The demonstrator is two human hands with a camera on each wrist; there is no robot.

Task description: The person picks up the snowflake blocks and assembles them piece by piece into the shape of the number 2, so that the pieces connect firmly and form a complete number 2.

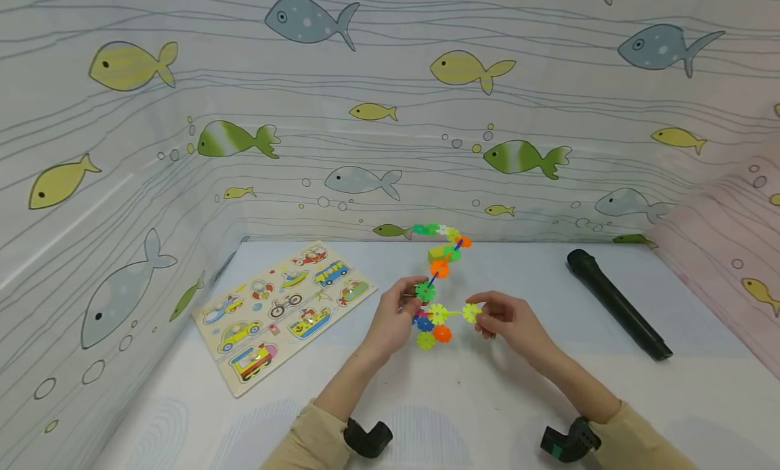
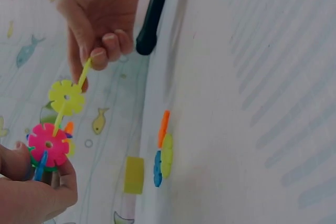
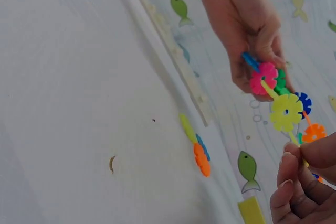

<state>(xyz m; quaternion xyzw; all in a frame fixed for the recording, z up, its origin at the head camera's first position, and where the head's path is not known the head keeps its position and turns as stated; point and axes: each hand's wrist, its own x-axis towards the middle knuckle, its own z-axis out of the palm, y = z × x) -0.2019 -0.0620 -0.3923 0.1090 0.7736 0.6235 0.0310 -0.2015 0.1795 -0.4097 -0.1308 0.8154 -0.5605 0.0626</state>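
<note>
A chain of colourful notched plastic discs, flower-like interlocking pieces, is held up between both hands. My left hand (image 1: 393, 314) grips it by the green disc (image 1: 425, 292) and the pink disc (image 2: 48, 145). My right hand (image 1: 508, 321) pinches the yellow end disc (image 1: 472, 313) between thumb and fingers; another yellow disc (image 3: 286, 112) links it to the pink one. From the left hand the chain runs up and away through orange, blue and green discs. Below it on the table lie a loose orange disc (image 1: 442, 334), a yellow disc (image 1: 426, 340) and a blue disc (image 1: 424, 324).
A wooden picture puzzle board (image 1: 274, 324) with vehicle pieces lies at the left. A long black rod (image 1: 618, 304), thicker at its far end, lies at the right. Behind the chain stands a yellow block (image 2: 134, 175). Fish-patterned sheeting (image 1: 420, 145) walls the table's back and sides.
</note>
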